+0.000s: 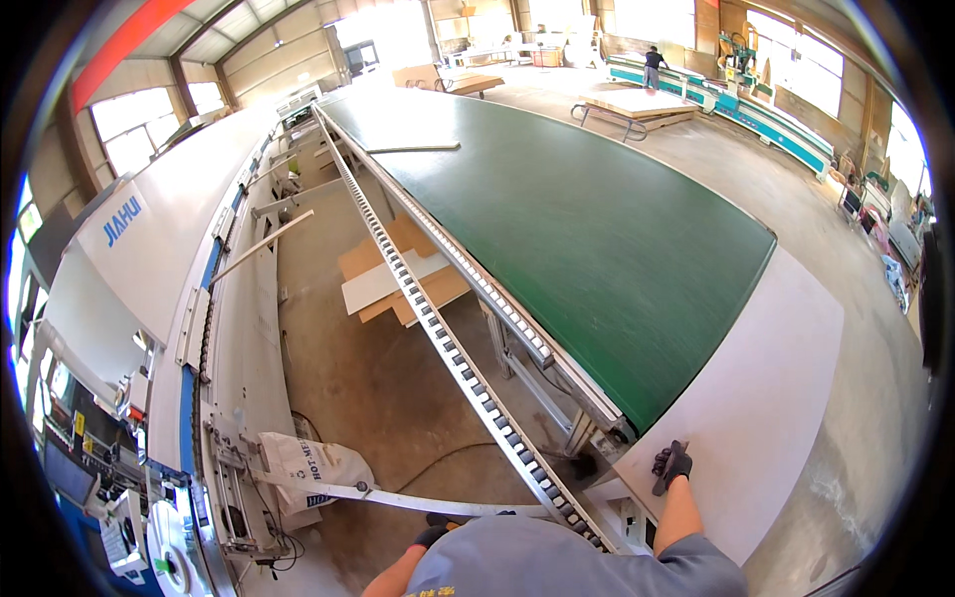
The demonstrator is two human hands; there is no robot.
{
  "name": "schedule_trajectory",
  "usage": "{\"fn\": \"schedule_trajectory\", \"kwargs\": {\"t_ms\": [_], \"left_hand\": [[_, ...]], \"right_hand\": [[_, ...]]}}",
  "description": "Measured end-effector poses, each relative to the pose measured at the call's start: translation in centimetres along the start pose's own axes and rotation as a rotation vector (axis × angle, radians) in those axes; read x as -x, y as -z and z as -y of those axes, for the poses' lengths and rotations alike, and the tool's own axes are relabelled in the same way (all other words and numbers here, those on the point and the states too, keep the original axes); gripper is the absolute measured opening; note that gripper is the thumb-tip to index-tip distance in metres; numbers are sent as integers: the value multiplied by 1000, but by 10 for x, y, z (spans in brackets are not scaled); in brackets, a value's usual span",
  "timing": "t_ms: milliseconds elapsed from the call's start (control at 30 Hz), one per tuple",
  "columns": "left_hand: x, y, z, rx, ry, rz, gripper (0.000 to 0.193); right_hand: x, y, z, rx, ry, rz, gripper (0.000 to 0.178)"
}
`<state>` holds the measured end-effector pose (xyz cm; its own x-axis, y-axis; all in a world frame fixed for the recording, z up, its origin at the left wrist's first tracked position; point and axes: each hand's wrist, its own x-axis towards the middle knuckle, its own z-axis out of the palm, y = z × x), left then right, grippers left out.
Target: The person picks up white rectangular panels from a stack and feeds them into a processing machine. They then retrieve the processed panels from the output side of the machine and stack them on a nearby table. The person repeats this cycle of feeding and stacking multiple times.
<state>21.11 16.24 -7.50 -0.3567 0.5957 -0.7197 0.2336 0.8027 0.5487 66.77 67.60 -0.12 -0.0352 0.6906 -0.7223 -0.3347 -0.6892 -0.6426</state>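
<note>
My right hand [672,466], in a dark glove, rests on a pale, smooth panel [766,398] beside the near end of the green conveyor belt [587,239]. Its fingers look spread on the surface, with nothing visible in them. At the lower edge, my left hand [435,532], also in a dark glove, is mostly hidden by my grey shirt. It is close to a long, flat white bar [428,503] that runs from the machine on the left toward the roller rail [448,348]. Whether that hand grips anything does not show.
A long white machine [159,249] lines the left side, with a white sack [318,468] at its foot. Cardboard and board pieces [398,274] lie under the rail. A thin strip [413,149] sits on the belt. Far right, a person [653,68] stands by a teal machine [776,139].
</note>
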Motion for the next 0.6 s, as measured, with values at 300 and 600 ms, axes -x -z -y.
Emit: {"fn": "schedule_trajectory", "kwargs": {"t_ms": [300,600], "left_hand": [[4,-6,5,37,7,-2,43],[9,-4,15,38,25,3,43]], "right_hand": [[4,1,-3,-35,65,16,38],[7,-3,0,-39,65,-3,34]]}}
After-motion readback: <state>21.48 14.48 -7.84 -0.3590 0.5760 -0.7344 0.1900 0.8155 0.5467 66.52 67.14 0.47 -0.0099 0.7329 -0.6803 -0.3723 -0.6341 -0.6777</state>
